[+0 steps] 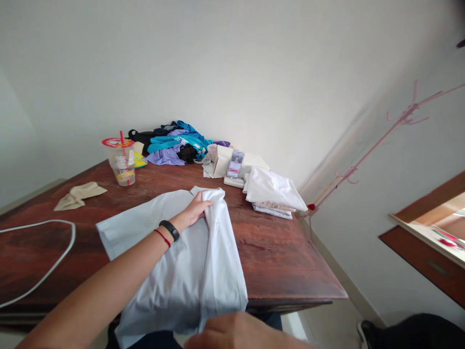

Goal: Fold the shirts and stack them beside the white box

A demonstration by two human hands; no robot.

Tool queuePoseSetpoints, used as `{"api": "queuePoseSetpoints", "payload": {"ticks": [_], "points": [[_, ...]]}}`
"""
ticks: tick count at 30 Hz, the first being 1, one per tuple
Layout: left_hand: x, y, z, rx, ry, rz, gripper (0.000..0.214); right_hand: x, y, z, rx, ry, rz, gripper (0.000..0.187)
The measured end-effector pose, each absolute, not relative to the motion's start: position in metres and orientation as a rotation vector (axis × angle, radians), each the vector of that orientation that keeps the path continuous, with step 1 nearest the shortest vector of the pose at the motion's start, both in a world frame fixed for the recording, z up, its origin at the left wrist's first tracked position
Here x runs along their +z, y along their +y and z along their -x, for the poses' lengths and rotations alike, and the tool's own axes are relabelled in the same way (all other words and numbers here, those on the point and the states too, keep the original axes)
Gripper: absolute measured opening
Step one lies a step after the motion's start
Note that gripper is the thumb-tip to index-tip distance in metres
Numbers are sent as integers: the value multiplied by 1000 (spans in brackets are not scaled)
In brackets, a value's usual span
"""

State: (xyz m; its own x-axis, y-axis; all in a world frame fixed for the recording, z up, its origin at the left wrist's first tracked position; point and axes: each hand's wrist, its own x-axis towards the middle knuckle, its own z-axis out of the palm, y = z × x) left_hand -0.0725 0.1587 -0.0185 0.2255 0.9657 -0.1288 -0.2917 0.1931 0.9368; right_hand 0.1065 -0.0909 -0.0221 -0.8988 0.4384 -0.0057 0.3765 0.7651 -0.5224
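A pale blue-white shirt (pixel 174 271) lies spread on the dark wooden table (pixel 276 252), its right side folded over toward the middle. My left hand (pixel 194 211) reaches across it and pinches the folded cloth near the collar; a black band and a red string circle that wrist. My right hand (pixel 236 332) is at the bottom edge of the view, fingers closed on the shirt's lower hem where it hangs off the table's front edge.
A plastic cup (pixel 122 162) with a red lid and straw stands at the back left, beside a crumpled beige cloth (pixel 79 195). A heap of blue and purple clothes (pixel 178 143), a white box (pixel 225 160) and folded white garments (pixel 274 191) line the back. A white cable (pixel 54 252) curves at left.
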Motion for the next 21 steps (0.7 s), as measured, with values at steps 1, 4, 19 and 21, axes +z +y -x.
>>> {"api": "queuePoseSetpoints", "payload": {"ticks": [1, 4, 19, 21], "points": [[-18, 158, 72, 1093, 919, -975, 57, -5, -83, -109, 777, -2752, 706, 42], [-16, 158, 71, 1132, 938, -1048, 61, 27, -50, -114, 522, -2554, 937, 36], [-7, 146, 75, 1359, 1498, -2297, 54, -2, 18, -111, 583, -2846, 836, 81], [2, 143, 75, 1534, 1434, -2288, 46, -1, 35, -112, 595, -2810, 867, 78]]}}
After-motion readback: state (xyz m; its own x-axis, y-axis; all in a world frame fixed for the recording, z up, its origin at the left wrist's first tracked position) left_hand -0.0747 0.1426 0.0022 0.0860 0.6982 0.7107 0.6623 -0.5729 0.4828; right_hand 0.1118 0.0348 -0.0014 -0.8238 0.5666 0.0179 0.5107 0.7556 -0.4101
